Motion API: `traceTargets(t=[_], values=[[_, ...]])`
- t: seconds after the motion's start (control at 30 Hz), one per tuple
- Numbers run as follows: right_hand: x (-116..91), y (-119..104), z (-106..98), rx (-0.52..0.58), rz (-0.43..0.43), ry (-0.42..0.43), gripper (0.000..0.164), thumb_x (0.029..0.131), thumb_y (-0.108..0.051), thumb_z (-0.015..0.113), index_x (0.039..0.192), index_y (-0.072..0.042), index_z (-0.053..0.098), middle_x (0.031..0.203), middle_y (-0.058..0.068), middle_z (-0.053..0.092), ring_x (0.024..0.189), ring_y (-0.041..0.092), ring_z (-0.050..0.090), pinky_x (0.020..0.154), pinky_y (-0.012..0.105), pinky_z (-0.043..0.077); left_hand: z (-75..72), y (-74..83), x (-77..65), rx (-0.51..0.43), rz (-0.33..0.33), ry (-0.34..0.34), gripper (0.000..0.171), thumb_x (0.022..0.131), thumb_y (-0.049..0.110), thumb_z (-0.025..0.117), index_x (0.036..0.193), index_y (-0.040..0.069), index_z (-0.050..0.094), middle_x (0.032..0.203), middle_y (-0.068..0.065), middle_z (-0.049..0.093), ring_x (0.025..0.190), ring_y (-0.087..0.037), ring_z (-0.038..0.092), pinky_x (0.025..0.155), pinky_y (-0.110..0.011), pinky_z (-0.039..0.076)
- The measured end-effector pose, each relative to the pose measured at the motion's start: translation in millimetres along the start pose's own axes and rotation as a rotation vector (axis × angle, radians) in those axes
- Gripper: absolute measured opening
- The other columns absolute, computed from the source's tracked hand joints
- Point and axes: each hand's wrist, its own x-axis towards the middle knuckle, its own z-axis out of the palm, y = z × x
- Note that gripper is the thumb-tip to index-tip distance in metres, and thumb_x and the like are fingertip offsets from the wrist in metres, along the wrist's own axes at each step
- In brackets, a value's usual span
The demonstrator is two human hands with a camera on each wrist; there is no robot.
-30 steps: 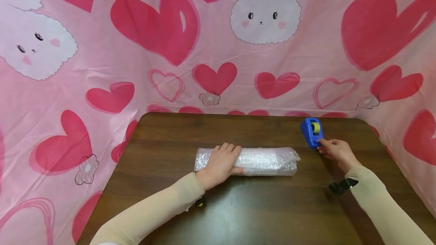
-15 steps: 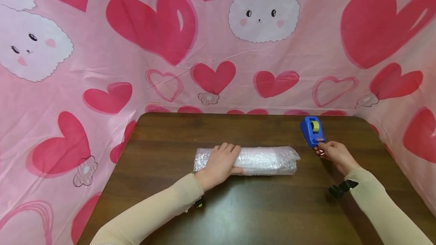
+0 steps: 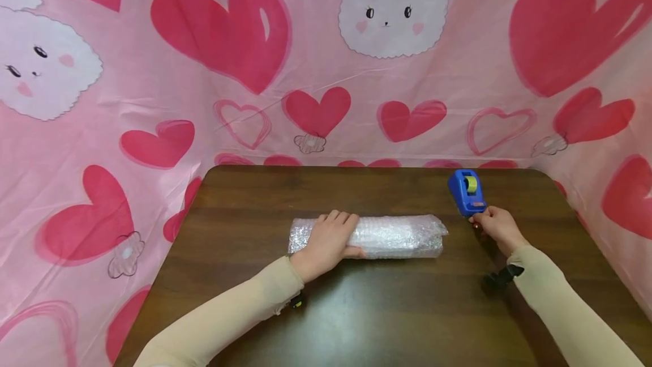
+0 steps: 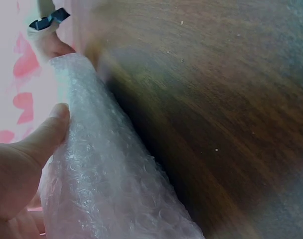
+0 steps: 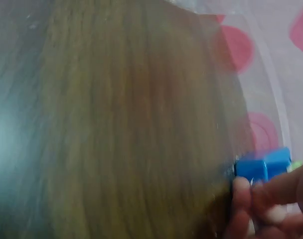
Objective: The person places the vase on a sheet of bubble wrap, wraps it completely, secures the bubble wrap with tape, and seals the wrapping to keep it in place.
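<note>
A roll wrapped in bubble wrap (image 3: pixel 397 237) lies crosswise on the brown table. Over its left part, my left hand (image 3: pixel 328 242) grips it, fingers across the top and thumb along the near side. The left wrist view shows the thumb (image 4: pixel 49 134) against the bubble wrap (image 4: pixel 101 159). To the right stands a blue tape dispenser (image 3: pixel 464 200) with a yellowish tape roll (image 3: pixel 471 184). At its front end, my right hand (image 3: pixel 499 228) pinches what looks like the clear tape's end, mostly hidden by the fingers. In the right wrist view, the fingertips (image 5: pixel 242 185) are close against the blue dispenser (image 5: pixel 263 167).
The wooden table (image 3: pixel 377 310) has a glossy brown top. Pink cloth (image 3: pixel 321 61) with hearts and rabbits hangs behind it and at both sides. Black straps (image 3: pixel 501 277) sit at the wrists.
My right fingers have shifted from the dispenser's cutting edge to just below its front end. My left hand keeps its grip on the roll. The head view has tilted slightly.
</note>
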Motion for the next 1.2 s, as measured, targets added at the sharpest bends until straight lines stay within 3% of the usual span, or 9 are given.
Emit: traceTargets(t=[0.23, 0.43, 0.6, 0.73, 0.9, 1.0, 1.1, 1.2], values=[[-14.9, -8.2, -3.0, -0.051, -0.046, -0.090, 0.053, 0.111, -0.034, 0.045, 0.119, 0.017, 0.054, 0.097, 0.001, 0.069, 0.085, 0.010, 0.059, 0.074, 0.026, 0.051, -2.9, 1.5, 4.2, -0.038, -0.034, -0.069, 0.076, 0.081, 0.062, 0.077, 0.133, 0.008, 0.062, 0.125, -0.007, 0.071, 0.115, -0.027, 0.063, 0.094, -0.045, 0.051], [-33.6, -34.7, 13.1, -0.116, -0.135, -0.023, 0.051, 0.112, -0.038, 0.039, 0.117, 0.010, 0.055, 0.108, 0.017, 0.064, 0.094, 0.021, 0.055, 0.076, 0.028, 0.047, -2.7, -0.7, 5.8, -0.025, -0.028, -0.069, 0.078, 0.081, 0.064, 0.077, 0.135, 0.009, 0.065, 0.130, -0.010, 0.067, 0.119, -0.029, 0.059, 0.098, -0.050, 0.049], [-45.0, -71.0, 26.9, -0.094, -0.253, 0.006, 0.051, 0.113, -0.036, 0.039, 0.120, 0.010, 0.059, 0.117, 0.023, 0.066, 0.099, 0.011, 0.061, 0.080, 0.018, 0.048, -3.0, -1.9, 6.3, 0.019, -0.028, -0.048, 0.085, 0.079, 0.067, 0.076, 0.138, 0.006, 0.065, 0.123, -0.011, 0.064, 0.111, -0.028, 0.058, 0.089, -0.045, 0.050], [-53.9, -100.6, 42.8, -0.053, -0.322, 0.007, 0.043, 0.113, -0.033, 0.042, 0.115, 0.006, 0.060, 0.114, 0.019, 0.065, 0.099, 0.006, 0.063, 0.085, 0.015, 0.049, -2.6, -3.4, 7.2, 0.013, -0.037, -0.052, 0.088, 0.080, 0.067, 0.075, 0.142, 0.005, 0.062, 0.121, -0.009, 0.067, 0.109, -0.027, 0.060, 0.091, -0.045, 0.050], [-59.9, -131.2, 67.5, -0.042, -0.391, 0.010, 0.040, 0.113, -0.032, 0.043, 0.109, 0.003, 0.061, 0.107, 0.016, 0.066, 0.102, 0.021, 0.060, 0.088, 0.026, 0.048, 0.3, -5.4, 6.9, -0.060, -0.055, -0.038, 0.076, 0.082, 0.063, 0.076, 0.136, 0.011, 0.062, 0.115, -0.005, 0.069, 0.104, -0.024, 0.060, 0.091, -0.046, 0.049], [-58.3, -143.9, 84.4, -0.076, -0.436, 0.035, 0.039, 0.112, -0.033, 0.045, 0.107, 0.001, 0.062, 0.105, 0.018, 0.068, 0.101, 0.029, 0.060, 0.090, 0.036, 0.047, 1.7, -6.7, 6.6, -0.095, -0.065, -0.027, 0.067, 0.081, 0.062, 0.077, 0.123, 0.013, 0.059, 0.103, -0.001, 0.067, 0.096, -0.022, 0.059, 0.085, -0.042, 0.047], [-54.0, -153.2, 103.0, -0.079, -0.473, 0.074, 0.037, 0.112, -0.032, 0.045, 0.106, 0.000, 0.062, 0.104, 0.019, 0.068, 0.101, 0.032, 0.062, 0.092, 0.042, 0.048, 1.6, -8.4, 7.6, -0.122, -0.075, -0.033, 0.061, 0.082, 0.061, 0.078, 0.115, 0.013, 0.057, 0.095, 0.000, 0.065, 0.091, -0.021, 0.057, 0.080, -0.040, 0.045], [-48.9, -159.4, 122.4, -0.073, -0.498, 0.128, 0.036, 0.112, -0.032, 0.045, 0.104, -0.002, 0.062, 0.102, 0.019, 0.069, 0.097, 0.032, 0.062, 0.088, 0.043, 0.048, 1.3, -10.0, 9.4, -0.144, -0.079, -0.040, 0.059, 0.083, 0.060, 0.078, 0.114, 0.013, 0.058, 0.099, -0.002, 0.067, 0.093, -0.022, 0.060, 0.078, -0.039, 0.046]])
